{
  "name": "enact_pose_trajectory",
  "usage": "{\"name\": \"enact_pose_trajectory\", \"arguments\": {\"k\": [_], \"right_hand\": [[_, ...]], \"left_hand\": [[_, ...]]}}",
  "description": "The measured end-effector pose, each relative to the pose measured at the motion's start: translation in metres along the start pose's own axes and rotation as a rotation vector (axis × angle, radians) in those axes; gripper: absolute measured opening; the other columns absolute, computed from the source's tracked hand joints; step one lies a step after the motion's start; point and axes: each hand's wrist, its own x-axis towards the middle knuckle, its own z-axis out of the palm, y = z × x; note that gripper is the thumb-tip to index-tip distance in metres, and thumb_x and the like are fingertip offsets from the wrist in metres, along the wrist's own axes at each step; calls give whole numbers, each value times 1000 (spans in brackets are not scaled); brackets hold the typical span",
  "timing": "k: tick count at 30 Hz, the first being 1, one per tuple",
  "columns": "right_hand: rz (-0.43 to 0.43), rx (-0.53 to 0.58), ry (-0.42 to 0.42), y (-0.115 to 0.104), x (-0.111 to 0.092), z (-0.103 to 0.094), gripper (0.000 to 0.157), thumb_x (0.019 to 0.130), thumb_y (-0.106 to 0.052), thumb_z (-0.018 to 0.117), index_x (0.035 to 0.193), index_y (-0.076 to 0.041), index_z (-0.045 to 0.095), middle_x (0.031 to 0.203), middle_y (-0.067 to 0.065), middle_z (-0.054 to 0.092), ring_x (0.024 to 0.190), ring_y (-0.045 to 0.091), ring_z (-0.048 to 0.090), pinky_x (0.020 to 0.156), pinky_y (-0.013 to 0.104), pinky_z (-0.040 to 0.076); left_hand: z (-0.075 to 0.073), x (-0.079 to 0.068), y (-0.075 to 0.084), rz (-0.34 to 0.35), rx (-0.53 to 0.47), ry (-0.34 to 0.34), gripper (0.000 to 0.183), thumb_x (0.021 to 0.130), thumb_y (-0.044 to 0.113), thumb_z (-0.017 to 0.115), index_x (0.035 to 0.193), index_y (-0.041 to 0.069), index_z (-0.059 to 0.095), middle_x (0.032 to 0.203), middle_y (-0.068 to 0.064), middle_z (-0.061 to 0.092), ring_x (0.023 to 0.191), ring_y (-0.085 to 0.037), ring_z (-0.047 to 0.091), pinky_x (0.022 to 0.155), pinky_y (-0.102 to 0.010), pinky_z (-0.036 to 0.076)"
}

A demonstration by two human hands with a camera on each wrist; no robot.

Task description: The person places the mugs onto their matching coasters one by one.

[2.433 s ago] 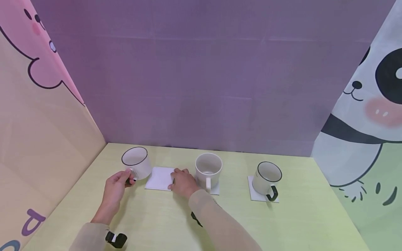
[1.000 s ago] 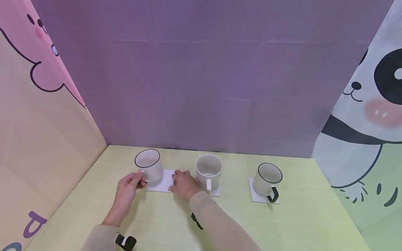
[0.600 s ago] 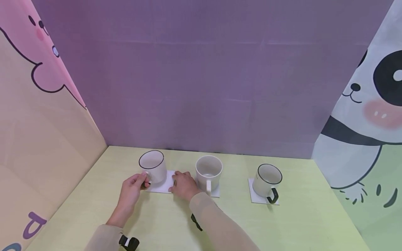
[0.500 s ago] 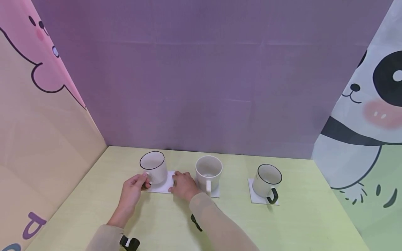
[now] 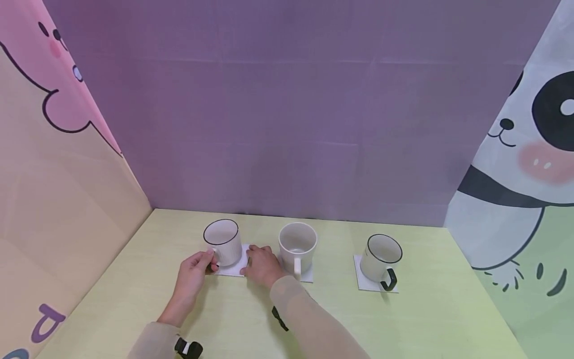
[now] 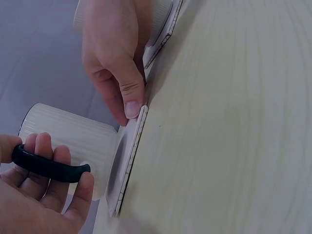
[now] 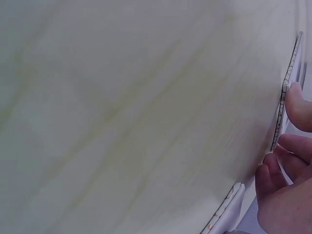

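My left hand [image 5: 190, 279] grips the dark handle [image 6: 48, 168] of a white mug [image 5: 228, 252] with a black rim. The mug is upright, its base close over a square white coaster [image 5: 233, 270]; a shadow lies on the coaster beside the base in the left wrist view. My right hand [image 5: 264, 267] holds that coaster's right side, the thumb at its front corner and the other fingers curled farther back. Just right of this hand, a plain white mug [image 5: 307, 244] with a white handle stands on another coaster [image 5: 308, 275], partly hidden by the hand.
At the right, a black-rimmed mug [image 5: 374, 264] with a black handle stands on its own white coaster [image 5: 365, 284]. All of this is on a pale yellow table [image 5: 430, 309]. A purple cloth wall [image 5: 291, 109] rises at the back, with printed cloth panels on both sides.
My left hand has carried the mug to the right, from beside the coaster to over its middle. The right hand has stayed at the coaster's side; the other mugs have not moved.
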Motion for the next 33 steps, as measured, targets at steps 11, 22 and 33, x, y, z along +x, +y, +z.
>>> {"name": "enact_pose_trajectory", "arguments": {"k": [11, 22, 33], "right_hand": [[2, 14, 7, 1, -2, 0, 58, 90, -36, 77, 138, -7, 63, 148, 2, 55, 131, 26, 51, 106, 35, 44], [0, 10, 8, -1, -2, -1, 58, 90, -38, 77, 139, -8, 62, 149, 1, 55, 131, 25, 51, 107, 35, 44], [-4, -7, -1, 1, 0, 0, 58, 90, -37, 77, 140, -10, 62, 149, 1, 55, 131, 26, 51, 106, 35, 45]], "left_hand": [[5, -2, -3, -10, 34, -17, 37, 108, 22, 51, 93, -10, 63, 77, -3, 62, 78, -12, 58, 77, -23, 50], [4, -4, -6, -12, 66, -37, 37, 109, 22, 50, 94, -9, 64, 80, -4, 61, 80, -12, 57, 80, -27, 51], [6, -6, -4, 3, 73, -46, 38, 109, 21, 50, 93, -11, 63, 78, -4, 61, 78, -12, 58, 77, -23, 51]]}}
